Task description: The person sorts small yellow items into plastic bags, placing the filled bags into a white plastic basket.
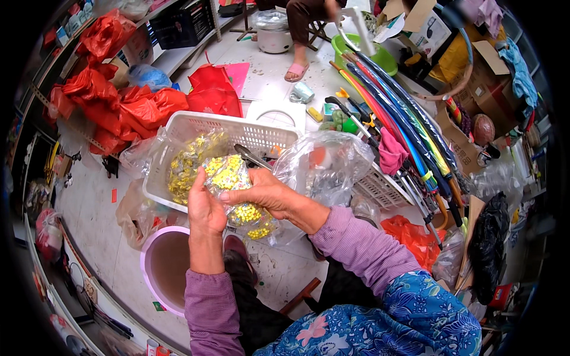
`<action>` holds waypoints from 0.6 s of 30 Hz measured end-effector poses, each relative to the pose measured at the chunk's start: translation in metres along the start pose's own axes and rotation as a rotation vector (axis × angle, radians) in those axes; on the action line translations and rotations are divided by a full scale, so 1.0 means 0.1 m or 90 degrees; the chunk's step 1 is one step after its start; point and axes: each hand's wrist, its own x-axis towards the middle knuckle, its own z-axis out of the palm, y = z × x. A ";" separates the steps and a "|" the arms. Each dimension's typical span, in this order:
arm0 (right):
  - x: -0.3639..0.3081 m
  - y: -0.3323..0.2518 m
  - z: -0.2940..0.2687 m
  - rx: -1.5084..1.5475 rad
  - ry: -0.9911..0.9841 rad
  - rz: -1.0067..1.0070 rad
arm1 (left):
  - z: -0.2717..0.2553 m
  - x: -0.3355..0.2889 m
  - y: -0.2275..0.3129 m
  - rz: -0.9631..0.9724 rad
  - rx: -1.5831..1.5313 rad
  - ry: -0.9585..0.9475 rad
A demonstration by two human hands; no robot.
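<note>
Between my two hands is a clear plastic bag of small yellow pieces [228,172], held up over the near edge of a white perforated basket [255,135]. My left hand [206,207] grips the bag's left side. From the right, my right hand [264,193] pinches it, thumb lying across the front. The bag's lower end hangs below my right hand with more yellow pieces showing. Inside the basket, to the left, lies another clear bag of yellow pieces [193,163]. A dark metal tool [252,156] rests in the basket behind my right hand, its far part partly hidden.
A pink-rimmed bucket [147,252] stands at lower left. Red plastic bags [133,113] crowd the left shelf. Clear plastic bags [323,163] lie right of the basket, beside a bundle of umbrellas [404,113]. At the back, another person's foot in a pink slipper [297,72] shows near a white pot [273,38].
</note>
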 end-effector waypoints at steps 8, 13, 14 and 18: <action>0.04 0.09 -0.11 0.024 -0.010 -0.057 | 0.18 -0.10 0.03 0.003 0.083 -0.040; 0.07 0.11 -0.13 0.074 -0.014 -0.032 | 0.15 -0.08 0.03 -0.005 0.075 -0.083; 0.09 0.12 -0.19 0.073 -0.008 -0.027 | 0.18 -0.08 0.01 -0.007 0.074 -0.095; 0.01 0.01 -0.20 0.123 -0.001 -0.027 | 0.33 -0.14 0.01 -0.076 0.035 -0.172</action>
